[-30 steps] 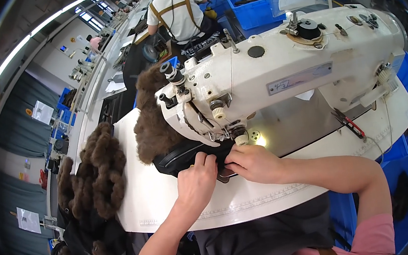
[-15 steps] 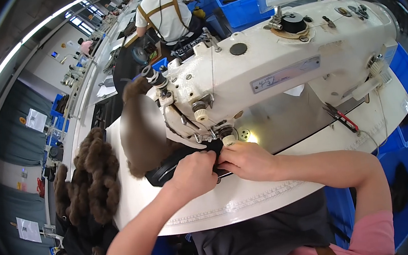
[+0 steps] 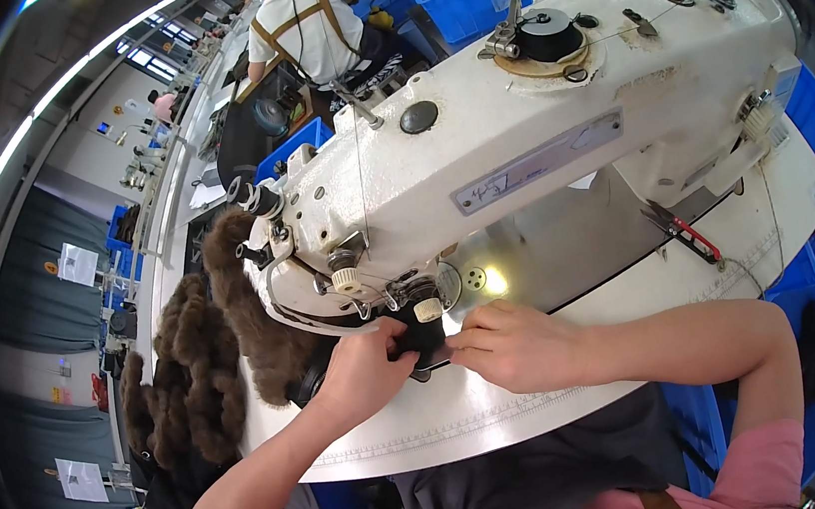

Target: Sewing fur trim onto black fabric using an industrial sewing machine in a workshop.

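A white sewing machine point(image 3: 553, 117) stands across the table, its needle end to the left. Beneath that end lies a piece of black fabric point(image 3: 425, 335), joined or next to brown fur point(image 3: 259, 317) that bulges out at the left. My left hand point(image 3: 365, 365) is closed on the fabric's left part, thumb and forefinger bent at the cloth. To the right of the needle area, my right hand point(image 3: 519, 347) pinches the fabric's near edge with fingertips pressed together. The needle and presser foot are mostly hidden behind the machine's parts.
Red-handled thread snips point(image 3: 683, 231) lie on the right of the white tabletop point(image 3: 468, 429), which has a ruler scale along its front. Brown fur pieces point(image 3: 194, 369) hang at the left. A co-worker point(image 3: 312, 34) sits beyond the machine, near a blue bin point(image 3: 460, 7).
My hands have moved apart, the left one leftward. The brown fur has dropped lower at the left. The whole view has shifted slightly, with the machine appearing nearer.
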Tool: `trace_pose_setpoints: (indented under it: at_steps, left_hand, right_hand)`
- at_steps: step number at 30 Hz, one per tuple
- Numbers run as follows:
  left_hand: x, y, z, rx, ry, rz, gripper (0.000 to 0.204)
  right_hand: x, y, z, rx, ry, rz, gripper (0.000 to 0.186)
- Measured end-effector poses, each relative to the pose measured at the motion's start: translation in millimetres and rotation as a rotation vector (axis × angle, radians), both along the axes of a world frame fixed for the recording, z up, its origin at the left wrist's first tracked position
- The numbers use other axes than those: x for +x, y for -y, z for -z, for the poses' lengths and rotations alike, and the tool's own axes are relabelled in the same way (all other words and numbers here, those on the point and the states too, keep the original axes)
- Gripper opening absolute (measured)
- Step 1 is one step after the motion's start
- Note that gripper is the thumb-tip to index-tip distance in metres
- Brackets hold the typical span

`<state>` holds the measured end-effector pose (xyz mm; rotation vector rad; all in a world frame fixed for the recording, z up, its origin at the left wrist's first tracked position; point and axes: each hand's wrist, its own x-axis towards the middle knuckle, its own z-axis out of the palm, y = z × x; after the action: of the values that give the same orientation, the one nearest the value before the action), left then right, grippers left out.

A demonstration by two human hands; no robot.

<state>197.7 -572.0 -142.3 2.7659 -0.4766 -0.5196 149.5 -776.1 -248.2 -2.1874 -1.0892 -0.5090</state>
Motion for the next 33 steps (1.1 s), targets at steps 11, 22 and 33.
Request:
trace_pose_setpoints:
  at_steps: [11, 22, 33]
  left_hand:
    - [3.2, -13.6, 0.0, -0.055, 0.033, 0.014, 0.022]
    - [1.4, -7.0, 11.1, 0.186, 0.296, 0.179, 0.023]
    - [3.7, -12.9, 11.2, 0.042, 0.364, 0.281, 0.026]
  right_hand:
    - [2.1, -8.5, 5.5, -0.097, -0.003, -0.059, 0.040]
    - [-0.5, -16.0, 4.0, -0.095, 0.000, -0.002, 0.040]
    - [-2.2, -17.0, 4.1, -0.104, 0.020, 0.011, 0.039]
